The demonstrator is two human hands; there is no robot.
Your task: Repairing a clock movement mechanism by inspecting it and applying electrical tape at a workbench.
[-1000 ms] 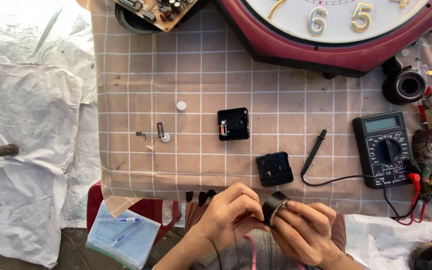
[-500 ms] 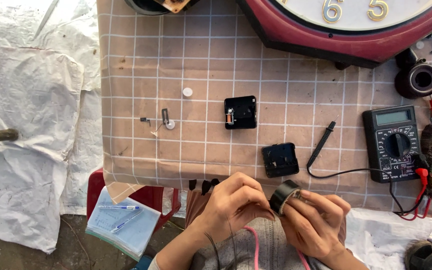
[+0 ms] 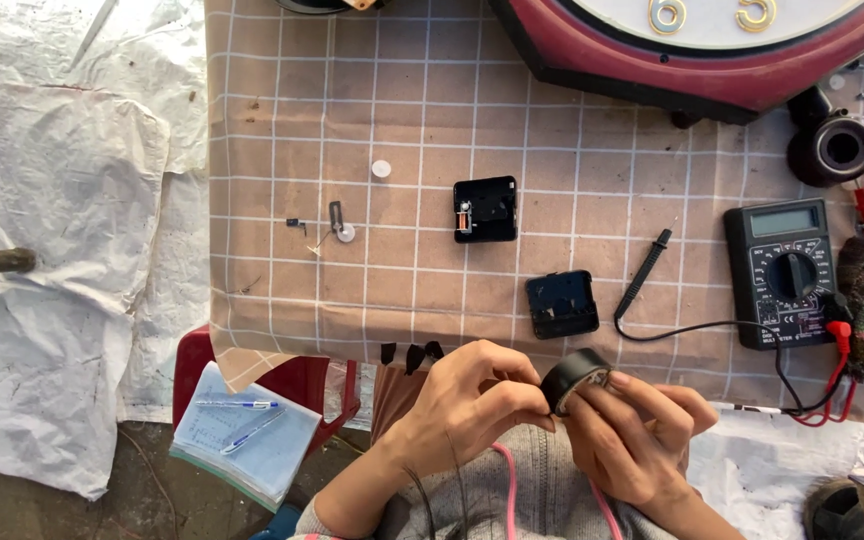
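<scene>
Tape roll point(image 3: 574, 377) | black, gripped by both hands point(image 3: 552, 420) | above lap

Both raised close together just below the desk point(image 3: 592, 120) edge: left hand point(image 3: 472, 400) pinching with fingertips, right hand point(image 3: 632, 435) curled, fingers bent.

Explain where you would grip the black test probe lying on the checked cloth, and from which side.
Grip the black test probe around its thicker handle, likely from above. It lies flat, slanted, with bare cloth either side; its lead trails off the lower end toward the multimeter.
</scene>
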